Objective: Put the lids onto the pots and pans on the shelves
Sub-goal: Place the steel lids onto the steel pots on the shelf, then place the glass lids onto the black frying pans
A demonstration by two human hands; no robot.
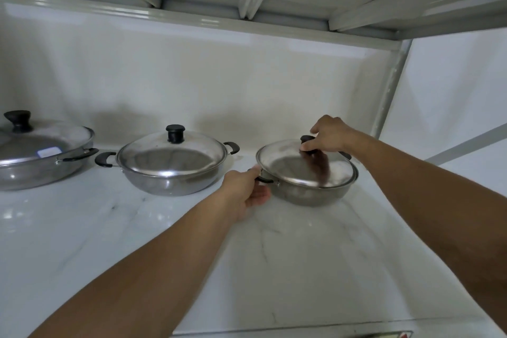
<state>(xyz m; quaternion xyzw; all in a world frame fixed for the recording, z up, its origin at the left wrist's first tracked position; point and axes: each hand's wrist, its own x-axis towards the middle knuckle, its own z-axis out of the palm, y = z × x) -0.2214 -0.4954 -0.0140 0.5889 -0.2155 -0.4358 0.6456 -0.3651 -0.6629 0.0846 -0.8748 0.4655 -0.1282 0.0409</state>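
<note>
Pinching lid knob (pixel 308 143): right hand (pixel 330 134) | left hand (pixel 245 192) grips pan handle (pixel 264 180) | sticker (pixel 48 151) unreadable

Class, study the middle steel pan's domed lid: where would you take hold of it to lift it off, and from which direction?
Grip the black round knob at the centre of the domed steel lid, coming from above. It stands upright and clear, while the lid's rim sits flush on the middle pan, leaving no edge to catch.
</note>
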